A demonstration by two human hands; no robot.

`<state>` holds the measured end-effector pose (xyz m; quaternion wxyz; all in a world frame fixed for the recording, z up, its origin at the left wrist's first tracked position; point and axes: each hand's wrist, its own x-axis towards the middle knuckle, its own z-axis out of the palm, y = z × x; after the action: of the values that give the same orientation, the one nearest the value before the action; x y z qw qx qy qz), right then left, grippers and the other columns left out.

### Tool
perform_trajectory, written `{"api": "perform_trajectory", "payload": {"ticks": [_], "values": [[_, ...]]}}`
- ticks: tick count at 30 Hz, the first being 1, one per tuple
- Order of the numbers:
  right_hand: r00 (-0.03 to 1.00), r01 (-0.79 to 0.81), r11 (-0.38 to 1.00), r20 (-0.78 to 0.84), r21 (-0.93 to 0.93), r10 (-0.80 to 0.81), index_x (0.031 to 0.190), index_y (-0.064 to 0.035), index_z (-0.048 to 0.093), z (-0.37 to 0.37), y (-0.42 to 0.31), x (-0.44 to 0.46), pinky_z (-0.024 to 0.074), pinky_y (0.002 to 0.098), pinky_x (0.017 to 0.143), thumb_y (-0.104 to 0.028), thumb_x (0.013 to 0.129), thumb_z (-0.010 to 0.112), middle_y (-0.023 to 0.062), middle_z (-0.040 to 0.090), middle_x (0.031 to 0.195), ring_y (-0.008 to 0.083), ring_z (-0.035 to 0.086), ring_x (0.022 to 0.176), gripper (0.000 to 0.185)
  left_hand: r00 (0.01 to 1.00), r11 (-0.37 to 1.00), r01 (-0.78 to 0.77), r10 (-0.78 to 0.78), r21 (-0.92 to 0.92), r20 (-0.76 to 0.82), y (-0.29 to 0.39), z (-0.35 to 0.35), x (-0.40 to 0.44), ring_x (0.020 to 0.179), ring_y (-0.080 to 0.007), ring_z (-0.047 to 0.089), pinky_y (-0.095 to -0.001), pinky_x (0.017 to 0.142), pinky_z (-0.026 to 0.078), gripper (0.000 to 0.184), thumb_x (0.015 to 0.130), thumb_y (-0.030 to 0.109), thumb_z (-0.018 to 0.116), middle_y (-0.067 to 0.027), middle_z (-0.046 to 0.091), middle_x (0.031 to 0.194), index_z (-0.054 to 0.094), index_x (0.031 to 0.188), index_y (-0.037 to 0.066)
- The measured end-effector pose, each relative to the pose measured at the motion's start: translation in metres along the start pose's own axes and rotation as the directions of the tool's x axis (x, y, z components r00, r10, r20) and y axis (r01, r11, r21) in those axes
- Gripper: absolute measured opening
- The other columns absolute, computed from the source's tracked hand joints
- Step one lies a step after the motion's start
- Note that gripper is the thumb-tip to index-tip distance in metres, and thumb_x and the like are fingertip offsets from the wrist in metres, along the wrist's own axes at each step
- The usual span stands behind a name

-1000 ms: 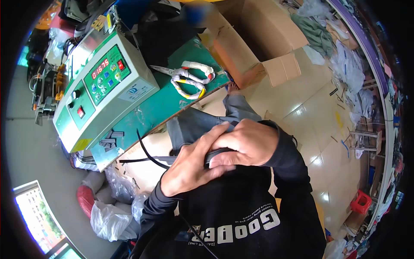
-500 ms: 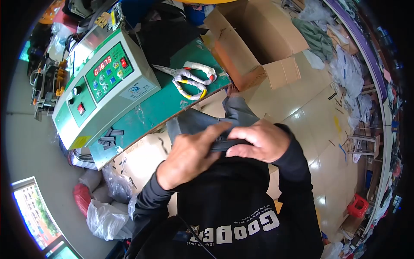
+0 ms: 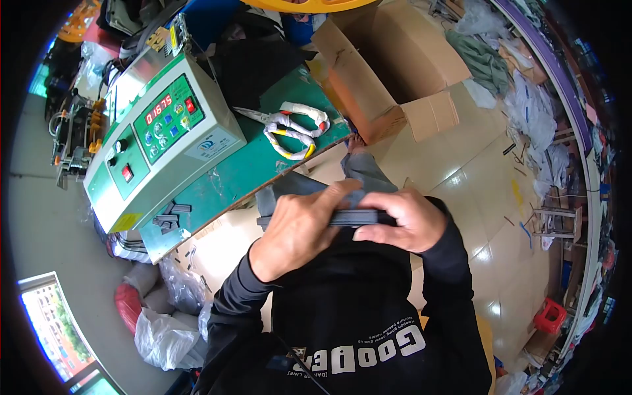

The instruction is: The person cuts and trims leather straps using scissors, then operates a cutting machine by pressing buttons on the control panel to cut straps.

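A stack of dark grey flat strips [image 3: 357,218] lies crosswise in front of my body, held between both hands. My left hand [image 3: 296,227] is wrapped over its left part, and a short end sticks out past the fingers. At the right end my right hand [image 3: 409,220] pinches it between thumb and fingers. What the strips are made of, I cannot tell. On the green table [image 3: 227,184] are several short dark pieces [image 3: 172,216] and a pair of scissors [image 3: 293,131] with tape-wrapped handles.
A grey-green machine [image 3: 168,145] with a red digital display stands on the table at left. Behind the table's right end is an open cardboard box [image 3: 368,85]. Plastic bags [image 3: 168,339] lie at lower left. A red stool [image 3: 549,316] stands far right, near scattered clutter.
My hands have moved slightly apart, and more of the strip stack shows between them. Its left end now sticks out beyond my left hand. The view has shifted a little.
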<state>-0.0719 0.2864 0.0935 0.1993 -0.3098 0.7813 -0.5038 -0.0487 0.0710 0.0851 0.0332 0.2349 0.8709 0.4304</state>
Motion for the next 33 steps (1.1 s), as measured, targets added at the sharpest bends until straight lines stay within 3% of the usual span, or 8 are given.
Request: {"api": "perform_trajectory", "payload": {"ticks": [12, 15, 18, 19, 21, 23, 30, 33], "values": [[0.981, -0.080, 0.871, -0.118, 0.484, 0.155, 0.092, -0.0058, 0.059, 0.009, 0.027, -0.018, 0.0311, 0.0189, 0.053, -0.013, 0.082, 0.065, -0.0033, 0.050, 0.067, 0.0059, 0.039, 0.056, 0.013, 0.996, 0.964, 0.081, -0.085, -0.255, -0.003, -0.015, -0.002, -0.001, 0.055, -0.0220, 0.053, -0.0277, 0.055, 0.041, 0.038, 0.068, -0.009, 0.058, -0.0099, 0.061, 0.072, 0.057, 0.105, 0.000], [0.995, -0.089, 0.918, 0.004, 0.386, 0.095, 0.118, -0.0020, 0.048, 0.026, 0.034, 0.001, 0.0406, 0.0220, 0.063, -0.010, 0.075, 0.069, 0.0050, 0.055, 0.094, 0.0112, 0.049, 0.073, 0.048, 0.986, 0.908, 0.061, -0.120, -0.414, -0.117, -0.012, 0.003, -0.004, 0.055, -0.0156, 0.047, -0.0242, 0.053, 0.037, 0.028, 0.073, -0.006, 0.054, -0.0078, 0.059, 0.075, 0.057, 0.099, 0.001], [0.854, 0.520, 0.785, -0.236, 0.337, -0.464, 0.137, -0.0068, 0.033, 0.071, 0.041, 0.041, 0.0444, 0.0310, 0.082, -0.002, 0.067, 0.071, 0.0116, 0.044, 0.129, 0.0227, 0.048, 0.108, 0.080, 0.914, 0.786, 0.160, -0.346, -0.597, -0.210, -0.009, 0.021, -0.014, 0.053, -0.0070, 0.039, -0.0201, 0.049, 0.030, 0.009, 0.083, 0.004, 0.048, -0.0012, 0.052, 0.069, 0.055, 0.089, 0.003], [0.999, -0.027, 0.445, 0.015, 0.895, 0.031, 0.125, -0.0058, 0.045, 0.130, 0.067, 0.043, 0.0445, 0.0314, 0.079, 0.003, 0.065, 0.069, 0.0102, 0.053, 0.117, 0.0218, 0.052, 0.099, 0.065, 0.888, 0.717, 0.137, -0.395, -0.683, -0.236, 0.002, 0.019, -0.011, 0.049, -0.0045, 0.034, -0.0201, 0.043, 0.025, 0.004, 0.085, 0.008, 0.051, 0.0029, 0.044, 0.062, 0.053, 0.088, 0.006], [0.918, 0.393, 0.762, -0.174, 0.515, -0.356, 0.103, -0.0046, 0.056, 0.155, 0.071, 0.058, 0.0449, 0.0289, 0.070, 0.006, 0.063, 0.068, 0.0075, 0.059, 0.098, 0.0199, 0.054, 0.085, 0.043, 0.844, 0.745, -0.005, -0.354, -0.667, -0.402, -0.010, 0.015, -0.014, 0.046, -0.0025, 0.029, -0.0194, 0.040, 0.020, 0.005, 0.088, 0.013, 0.053, 0.0049, 0.042, 0.060, 0.051, 0.086, 0.009], [0.981, 0.175, 0.786, -0.172, 0.592, -0.089, 0.085, -0.0043, 0.056, 0.141, 0.045, 0.053, 0.0430, 0.0279, 0.061, 0.001, 0.066, 0.068, 0.0064, 0.059, 0.077, 0.0190, 0.053, 0.067, 0.023, 0.854, 0.539, -0.090, -0.390, -0.837, -0.343, -0.001, -0.007, -0.013, 0.042, -0.0033, 0.027, -0.0203, 0.038, 0.020, 0.012, 0.092, 0.019, 0.050, 0.0054, 0.040, 0.060, 0.045, 0.087, 0.011], [0.963, 0.205, 0.927, -0.232, 0.315, -0.135, 0.084, -0.0061, 0.059, 0.115, 0.050, 0.045, 0.0416, 0.0303, 0.054, -0.012, 0.071, 0.069, 0.0056, 0.061, 0.066, 0.0230, 0.055, 0.055, 0.018, 0.702, 0.696, -0.354, -0.244, -0.625, -0.669, -0.038, -0.101, -0.041, 0.043, -0.0023, 0.020, -0.0204, 0.038, 0.019, 0.016, 0.098, 0.025, 0.045, 0.0063, 0.029, 0.061, 0.046, 0.088, 0.012], [0.929, 0.234, 0.959, -0.329, 0.161, -0.172, 0.083, -0.0082, 0.060, 0.087, 0.048, 0.036, 0.0413, 0.0322, 0.052, -0.016, 0.069, 0.071, 0.0050, 0.061, 0.062, 0.0249, 0.056, 0.052, 0.019, 0.668, 0.431, -0.576, -0.243, -0.695, -0.704, -0.055, -0.141, -0.070, 0.046, -0.0037, 0.022, -0.0203, 0.041, 0.021, 0.013, 0.097, 0.016, 0.046, 0.0040, 0.029, 0.064, 0.045, 0.087, 0.008]]}}
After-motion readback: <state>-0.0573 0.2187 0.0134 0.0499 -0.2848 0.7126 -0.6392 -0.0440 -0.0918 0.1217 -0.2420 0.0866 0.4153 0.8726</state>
